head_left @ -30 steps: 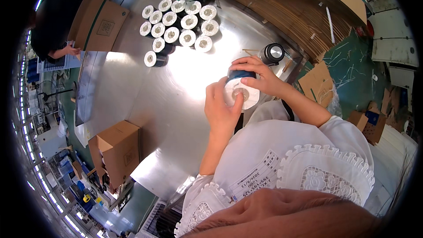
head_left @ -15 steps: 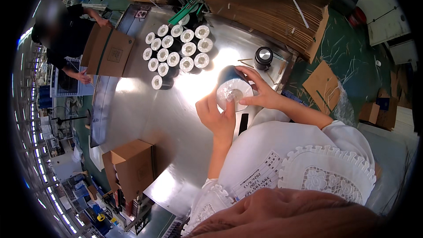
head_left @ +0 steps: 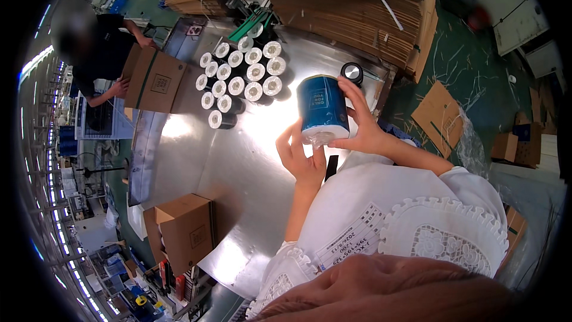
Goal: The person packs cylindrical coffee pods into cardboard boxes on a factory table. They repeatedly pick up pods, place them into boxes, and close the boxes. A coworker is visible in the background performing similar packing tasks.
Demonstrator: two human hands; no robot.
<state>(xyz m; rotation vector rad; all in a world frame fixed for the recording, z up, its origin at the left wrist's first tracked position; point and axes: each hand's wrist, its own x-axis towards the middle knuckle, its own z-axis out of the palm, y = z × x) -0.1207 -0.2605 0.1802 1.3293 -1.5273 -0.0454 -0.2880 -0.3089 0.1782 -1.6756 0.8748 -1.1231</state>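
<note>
The grip of the left hand and right hand pinches the blue-wrapped roll between them above the table, probably to steady it, crinkled plastic toward the white shirt.

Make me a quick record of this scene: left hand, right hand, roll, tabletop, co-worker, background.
Left hand: at the lower left of the blue-wrapped roll
Right hand: holding the roll's right side
Roll: white end toward the wearer, clear film bunched there
Tabletop: metal table with a cluster of white-ended rolls and a black, silver-topped container
Co-worker: dark clothes, hands on a brown carton
Background: stacked flattened cardboard
</note>
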